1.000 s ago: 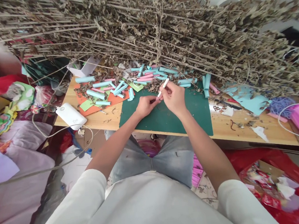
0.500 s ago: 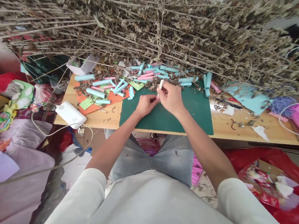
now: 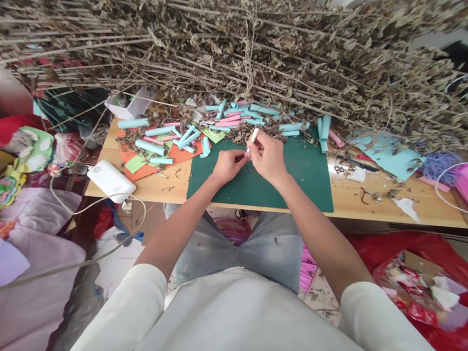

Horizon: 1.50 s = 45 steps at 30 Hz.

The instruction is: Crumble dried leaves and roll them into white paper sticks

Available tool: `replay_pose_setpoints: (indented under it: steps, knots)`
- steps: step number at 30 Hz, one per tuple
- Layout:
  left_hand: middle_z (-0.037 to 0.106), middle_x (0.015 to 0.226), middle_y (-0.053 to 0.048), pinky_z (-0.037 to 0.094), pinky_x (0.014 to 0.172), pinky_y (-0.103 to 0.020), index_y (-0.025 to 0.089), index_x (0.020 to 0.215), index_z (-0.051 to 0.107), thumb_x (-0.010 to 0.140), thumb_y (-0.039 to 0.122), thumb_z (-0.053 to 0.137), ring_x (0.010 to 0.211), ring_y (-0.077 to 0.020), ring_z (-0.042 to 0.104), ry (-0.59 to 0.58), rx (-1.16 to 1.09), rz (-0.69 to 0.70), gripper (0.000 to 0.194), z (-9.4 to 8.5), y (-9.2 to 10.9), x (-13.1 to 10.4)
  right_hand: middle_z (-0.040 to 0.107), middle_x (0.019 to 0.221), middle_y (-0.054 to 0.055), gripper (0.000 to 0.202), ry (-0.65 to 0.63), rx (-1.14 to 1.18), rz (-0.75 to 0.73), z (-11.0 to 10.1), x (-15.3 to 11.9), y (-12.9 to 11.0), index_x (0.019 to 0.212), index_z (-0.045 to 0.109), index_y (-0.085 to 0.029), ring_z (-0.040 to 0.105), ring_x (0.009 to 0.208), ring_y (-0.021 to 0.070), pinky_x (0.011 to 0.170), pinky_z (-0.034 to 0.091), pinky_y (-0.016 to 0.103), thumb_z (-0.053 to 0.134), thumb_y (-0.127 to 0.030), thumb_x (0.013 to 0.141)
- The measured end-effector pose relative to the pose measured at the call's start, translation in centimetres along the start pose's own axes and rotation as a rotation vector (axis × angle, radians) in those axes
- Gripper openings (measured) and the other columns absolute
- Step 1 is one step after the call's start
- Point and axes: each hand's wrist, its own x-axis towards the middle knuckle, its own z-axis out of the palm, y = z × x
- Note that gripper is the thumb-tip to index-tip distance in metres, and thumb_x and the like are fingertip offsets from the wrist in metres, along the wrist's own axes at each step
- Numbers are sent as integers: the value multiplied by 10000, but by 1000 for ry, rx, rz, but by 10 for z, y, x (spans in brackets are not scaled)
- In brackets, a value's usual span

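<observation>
White stick [image 3: 254, 136], pen-like, sits in the right hand [image 3: 268, 154] above the far part of the green mat [image 3: 300, 174], tilted, with its top leaning away from the person and to the right. The right fingers are closed around its lower part in what looks like a writing grip, and the top sticks out free. The left hand [image 3: 228, 165] is just beside the lower end, its thumb and fingertips drawn narrowly together; I cannot tell whether anything is between them.

The stick looks light and stiff, probably plastic, and smooth enough to turn or slip a little if held loosely. It seems hardly fragile. The best hold is likely low on the barrel, between thumb and first fingers, leaving the tip uncovered; the tip itself is too small to make out.

Beyond the hands lie blue rolls [image 3: 150, 146] and pink rolls [image 3: 228, 119], lighter and far easier to crush by the look of them, with dried plants [image 3: 221, 44] heaped behind.
</observation>
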Motion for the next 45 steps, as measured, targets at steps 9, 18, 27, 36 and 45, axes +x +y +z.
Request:
replay_pose_setpoints:
  steps: [9, 18, 27, 36, 45]
  knots:
    - [650, 665, -8, 374, 606, -208, 95, 779, 726, 862, 355, 568, 602, -105, 511, -7, 2, 3, 315, -1, 2, 0, 573, 644, 17, 300, 10, -54, 25, -1, 2, -4, 842, 571, -227, 557, 607, 192, 652, 460, 316, 429, -468, 950]
    - [642, 650, -6, 385, 607, -201, 83, 777, 725, 858, 355, 571, 607, -112, 523, -13, 2, -29, 323, -3, 4, 0, 608, 673, 32, 308, 5, -32, 26, 6, 1, -5, 856, 590, -226, 589, 637, 198, 640, 472, 313, 428, -471, 949]
    - [643, 654, -12, 369, 601, -207, 95, 785, 732, 866, 412, 576, 600, -108, 502, -18, 5, -20, 362, -2, 3, 0, 624, 660, 22, 318, 18, 50, 64, 3, 0, 3, 936, 601, -231, 630, 645, 209, 653, 500, 326, 442, -506, 944]
    - [691, 705, -19, 392, 614, -212, 98, 808, 746, 870, 383, 605, 620, -114, 558, 8, 3, -12, 324, 1, -1, 0, 632, 687, 8, 312, 65, 120, 71, -7, 3, -7, 859, 587, -216, 605, 573, 155, 589, 496, 283, 500, -509, 923]
    - [748, 927, -83, 507, 680, -232, 144, 942, 753, 845, 335, 678, 757, -143, 664, 131, -86, 41, 228, 1, 2, -5, 583, 622, -39, 335, 475, 338, 404, -34, -44, 12, 824, 554, -210, 499, 452, 100, 446, 395, 230, 516, -535, 896]
